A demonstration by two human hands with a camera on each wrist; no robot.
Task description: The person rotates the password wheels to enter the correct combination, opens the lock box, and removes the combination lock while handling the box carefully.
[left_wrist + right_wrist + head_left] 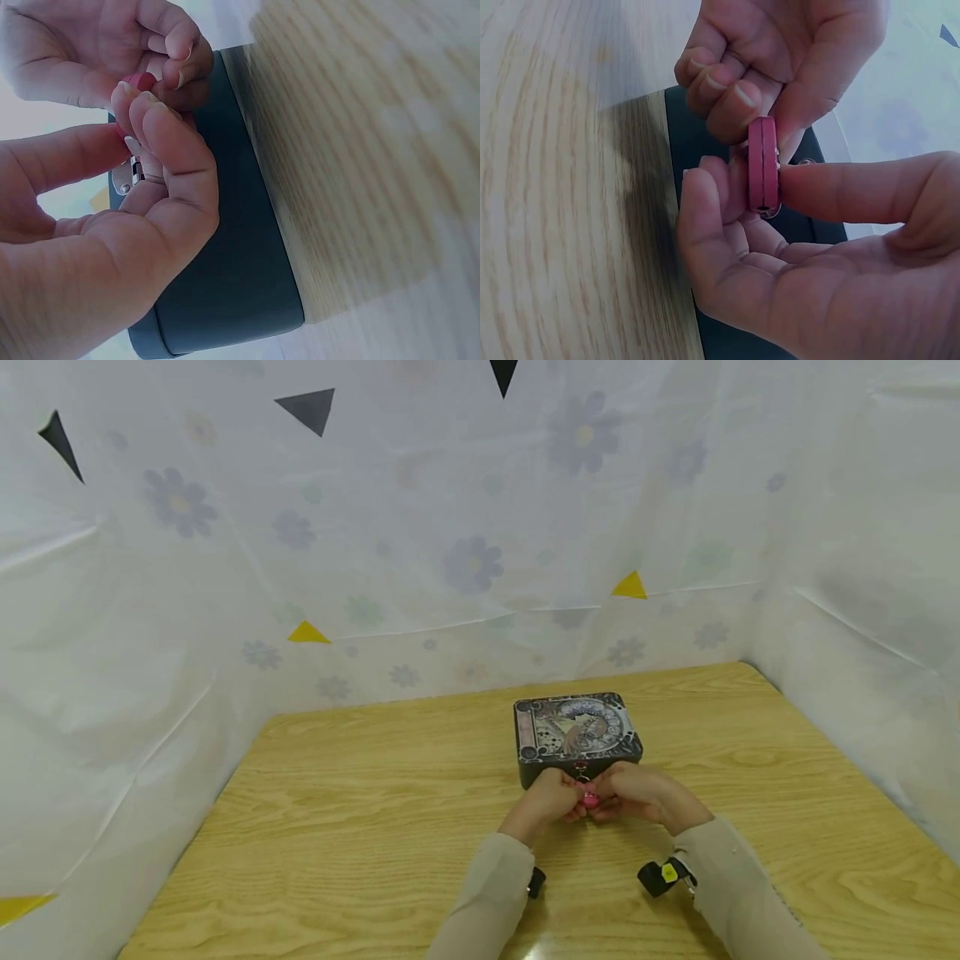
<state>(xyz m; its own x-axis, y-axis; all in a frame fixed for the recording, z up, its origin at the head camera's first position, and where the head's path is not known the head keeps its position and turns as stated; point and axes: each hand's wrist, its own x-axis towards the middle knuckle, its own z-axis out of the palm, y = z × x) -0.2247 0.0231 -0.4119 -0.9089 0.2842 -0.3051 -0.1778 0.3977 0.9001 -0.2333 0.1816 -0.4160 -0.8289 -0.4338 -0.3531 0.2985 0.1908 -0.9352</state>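
Pink lock (757, 165) at box (232, 247) front, pinched by left hand (551, 795) and right hand (643, 789).
Rounded slab, seamed edge (hands hide much of it); smooth dark box, printed lid (581, 727), wood-grain table (360, 793).

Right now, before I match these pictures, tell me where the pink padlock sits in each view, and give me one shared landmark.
Head: the pink padlock is right of centre, in the lower half, between the left hand and right hand.
Left wrist: upper left, mostly hidden by fingers.
Right wrist: just right of centre, edge-on.
Shared landmark: the dark box, beyond the hands in all three.
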